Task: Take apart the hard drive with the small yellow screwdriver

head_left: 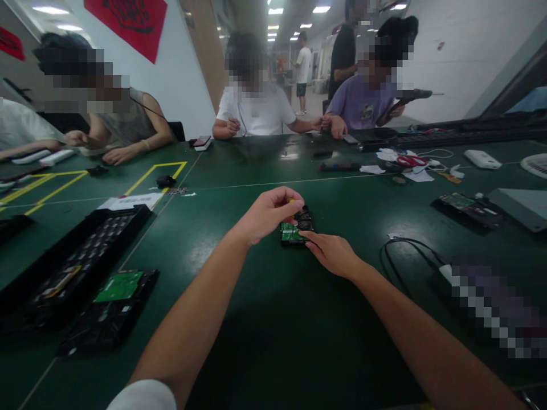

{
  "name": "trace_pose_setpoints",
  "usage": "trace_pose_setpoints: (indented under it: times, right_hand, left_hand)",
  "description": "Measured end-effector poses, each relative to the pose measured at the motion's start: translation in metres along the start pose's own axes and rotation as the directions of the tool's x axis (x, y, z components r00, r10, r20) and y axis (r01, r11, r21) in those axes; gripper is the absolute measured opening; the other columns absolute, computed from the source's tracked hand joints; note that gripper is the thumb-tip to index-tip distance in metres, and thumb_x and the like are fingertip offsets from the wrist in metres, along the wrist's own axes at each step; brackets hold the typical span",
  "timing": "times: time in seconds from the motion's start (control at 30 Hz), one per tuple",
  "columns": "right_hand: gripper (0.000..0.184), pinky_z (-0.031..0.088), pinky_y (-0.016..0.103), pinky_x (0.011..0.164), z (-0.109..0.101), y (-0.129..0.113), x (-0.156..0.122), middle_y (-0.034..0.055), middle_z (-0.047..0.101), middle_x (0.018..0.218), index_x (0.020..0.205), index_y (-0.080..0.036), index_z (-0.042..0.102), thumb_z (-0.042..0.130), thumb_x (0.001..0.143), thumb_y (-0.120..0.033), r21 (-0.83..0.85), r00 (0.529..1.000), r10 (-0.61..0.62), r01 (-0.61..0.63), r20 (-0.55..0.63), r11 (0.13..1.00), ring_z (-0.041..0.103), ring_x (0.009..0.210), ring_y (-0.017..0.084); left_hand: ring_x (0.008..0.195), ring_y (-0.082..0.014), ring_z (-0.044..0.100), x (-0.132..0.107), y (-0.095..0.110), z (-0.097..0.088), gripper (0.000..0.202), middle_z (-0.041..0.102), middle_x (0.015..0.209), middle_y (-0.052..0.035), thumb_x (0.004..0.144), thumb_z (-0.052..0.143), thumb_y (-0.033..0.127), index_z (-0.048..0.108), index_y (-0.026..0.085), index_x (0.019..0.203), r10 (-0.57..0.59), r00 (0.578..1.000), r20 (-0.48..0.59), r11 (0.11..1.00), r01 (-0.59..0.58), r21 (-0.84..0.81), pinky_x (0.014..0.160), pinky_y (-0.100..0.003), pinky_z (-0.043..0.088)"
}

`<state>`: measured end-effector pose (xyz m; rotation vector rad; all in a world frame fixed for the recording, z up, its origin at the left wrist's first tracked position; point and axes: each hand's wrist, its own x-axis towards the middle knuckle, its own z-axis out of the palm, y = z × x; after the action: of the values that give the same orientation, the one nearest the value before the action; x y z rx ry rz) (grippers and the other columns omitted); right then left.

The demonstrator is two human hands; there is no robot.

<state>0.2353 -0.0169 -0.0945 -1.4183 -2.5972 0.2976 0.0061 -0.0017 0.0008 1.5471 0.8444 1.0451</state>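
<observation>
My left hand (273, 215) pinches small yellow tool (292, 201) over black rectangular green-boarded drive (289, 232), long axis twelve-to-six; right hand (331, 250) touches four-o'clock edge, grip unclear.

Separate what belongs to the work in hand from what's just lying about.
In use:
black rectangular drive with green circuit board, touched by right hand
small yellow tool, mostly hidden in left hand

Apparently lying about:
long black plastic-looking tray
flat grey box
looped red cable

A black drive (306, 217) lies flat on the surface (256, 319), green circuit board (289, 234) face-up; a yellow tool (292, 201), mostly hidden, is over the drive.
</observation>
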Motion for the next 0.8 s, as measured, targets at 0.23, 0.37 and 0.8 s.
trace_pose_setpoints:
  times: [0.23,0.37,0.8]
  right_hand:
    - [0.046,0.055,0.037,0.090,-0.0009,0.0001,0.0002,0.0067,0.073,0.133,0.153,-0.032,0.049,0.036,0.111,-0.042,0.005,1.000,-0.005,0.005,0.000,1.000,0.072,0.110,0.026]
    - [0.045,0.055,0.037,0.092,0.0011,0.0005,-0.0003,0.0063,0.073,0.132,0.153,-0.032,0.050,0.037,0.110,-0.041,0.005,1.000,-0.001,0.001,-0.006,1.000,0.072,0.111,0.025]
    - [0.046,0.054,0.039,0.093,-0.0014,-0.0004,-0.0009,0.0063,0.072,0.133,0.154,-0.033,0.048,0.035,0.111,-0.042,0.007,1.000,0.006,-0.006,0.003,1.000,0.071,0.111,0.026]
  left_hand:
    - [0.085,-0.0152,0.061,0.0001,-0.0004,-0.0030,0.026,0.067,0.096,-0.0051,0.089,0.075,0.040,0.073,0.016,0.099,0.007,1.000,0.010,1.000,-0.007,0.018,0.073,-0.028,0.055]
    - [0.090,-0.0174,0.063,0.0005,-0.0006,-0.0041,0.026,0.071,0.103,-0.0070,0.087,0.075,0.041,0.076,0.018,0.098,0.000,1.000,-0.007,1.000,0.001,0.032,0.075,-0.029,0.055]
    - [0.088,-0.0152,0.064,-0.0022,0.0044,-0.0021,0.024,0.068,0.100,-0.0054,0.089,0.073,0.031,0.069,0.017,0.107,-0.021,0.999,-0.035,1.000,0.020,-0.019,0.075,-0.028,0.057]
